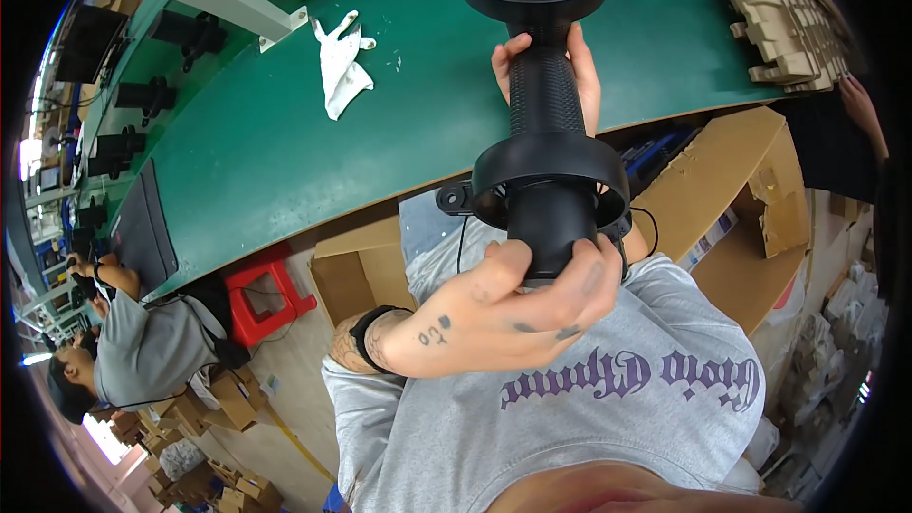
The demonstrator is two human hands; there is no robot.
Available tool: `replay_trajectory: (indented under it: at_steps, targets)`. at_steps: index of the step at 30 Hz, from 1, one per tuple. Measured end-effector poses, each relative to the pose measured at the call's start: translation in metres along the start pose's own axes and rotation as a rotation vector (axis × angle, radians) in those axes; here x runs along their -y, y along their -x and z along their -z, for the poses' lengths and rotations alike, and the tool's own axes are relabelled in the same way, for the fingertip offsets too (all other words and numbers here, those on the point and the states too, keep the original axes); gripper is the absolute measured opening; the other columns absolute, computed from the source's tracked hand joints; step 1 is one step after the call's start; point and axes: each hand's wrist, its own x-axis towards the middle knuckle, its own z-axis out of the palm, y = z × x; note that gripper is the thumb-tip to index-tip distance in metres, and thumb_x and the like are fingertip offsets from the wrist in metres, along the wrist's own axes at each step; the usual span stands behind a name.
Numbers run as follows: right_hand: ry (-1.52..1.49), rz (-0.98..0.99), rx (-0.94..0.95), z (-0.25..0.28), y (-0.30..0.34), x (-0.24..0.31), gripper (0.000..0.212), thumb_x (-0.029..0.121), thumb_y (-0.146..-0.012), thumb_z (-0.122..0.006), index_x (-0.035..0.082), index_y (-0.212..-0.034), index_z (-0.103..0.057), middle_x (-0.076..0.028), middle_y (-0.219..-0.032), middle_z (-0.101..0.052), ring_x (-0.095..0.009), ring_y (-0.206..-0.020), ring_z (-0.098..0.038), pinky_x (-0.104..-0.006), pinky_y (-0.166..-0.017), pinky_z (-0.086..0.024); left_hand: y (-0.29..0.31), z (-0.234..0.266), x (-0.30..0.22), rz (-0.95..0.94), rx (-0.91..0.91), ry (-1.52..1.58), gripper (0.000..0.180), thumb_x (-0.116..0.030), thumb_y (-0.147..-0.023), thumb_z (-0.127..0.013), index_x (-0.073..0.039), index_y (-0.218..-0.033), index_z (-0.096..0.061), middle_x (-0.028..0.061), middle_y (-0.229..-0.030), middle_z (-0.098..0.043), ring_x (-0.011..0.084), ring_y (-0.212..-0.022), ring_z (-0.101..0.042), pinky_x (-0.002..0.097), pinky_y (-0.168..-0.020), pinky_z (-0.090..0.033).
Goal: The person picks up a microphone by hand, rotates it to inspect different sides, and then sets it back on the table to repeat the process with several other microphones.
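Note:
A long black device (547,95) stretches from my lap area up over the table edge. It has a ribbed, tube-shaped middle, a spoked ring (494,5) at the far end and a second ring (551,154) nearer me. My left hand (513,309), with a black band on its wrist, curls thumb and fingers round the short cylinder (551,218) at the near end. Behind the ribbed middle, my right hand (586,76) grips it from underneath; its palm is hidden. A black lug with a hole (454,198) and thin black cables show beside the near ring.
A white glove (342,66) lies on the green table (427,123). Moulded cardboard trays (784,33) stack at the far right, near another person's hand (860,109). Open cartons (722,199) stand below the edge. A red stool (261,299) and a seated person (157,347) are left.

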Motion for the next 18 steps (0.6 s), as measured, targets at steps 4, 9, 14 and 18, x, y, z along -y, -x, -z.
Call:
replay_trajectory:
  at_steps: [4, 9, 14, 18]
  targets:
    - [-0.053, -0.021, 0.004, 0.003, 0.001, -0.001, 0.032, 0.03, -0.094, -0.056, 0.0, -0.107, -0.058, -0.013, -0.094, -0.061, -0.023, -0.085, -0.06, -0.0406, -0.09, -0.048, 0.0, -0.002, 0.005, -0.17, 0.005, 0.022, 0.017, -0.022, -0.051, -0.06, -0.014, -0.067, -0.058, -0.001, -0.106, -0.058, 0.0152, -0.112, -0.043, 0.0292, -0.069, -0.034]
    - [0.027, -0.022, -0.031, 0.004, 0.002, -0.002, 0.027, 0.036, -0.096, -0.052, 0.013, -0.108, -0.056, -0.006, -0.093, -0.062, -0.019, -0.082, -0.063, -0.0418, -0.089, -0.05, -0.001, -0.002, 0.01, -0.311, 0.051, 0.001, 0.013, -0.02, -0.051, -0.06, -0.014, -0.061, -0.055, 0.0007, -0.101, -0.06, 0.0165, -0.116, -0.041, 0.0288, -0.069, -0.034]
    - [-0.05, -0.097, -0.017, 0.006, 0.005, -0.004, 0.035, 0.04, -0.096, -0.049, 0.007, -0.105, -0.058, -0.004, -0.093, -0.062, -0.017, -0.082, -0.061, -0.0407, -0.09, -0.049, -0.008, 0.006, 0.019, -0.448, 0.117, 0.027, 0.013, -0.015, -0.05, -0.063, -0.014, -0.062, -0.055, 0.0017, -0.097, -0.061, 0.0211, -0.116, -0.041, 0.0292, -0.069, -0.034]
    - [-0.138, -0.164, 0.074, 0.017, 0.003, -0.006, 0.04, 0.043, -0.095, -0.049, 0.005, -0.103, -0.059, -0.004, -0.093, -0.062, -0.016, -0.084, -0.06, -0.04, -0.091, -0.049, -0.019, 0.009, 0.028, -0.647, 0.162, -0.01, 0.014, -0.016, -0.049, -0.063, -0.014, -0.061, -0.055, 0.0012, -0.098, -0.059, 0.0173, -0.113, -0.042, 0.0281, -0.065, -0.032]
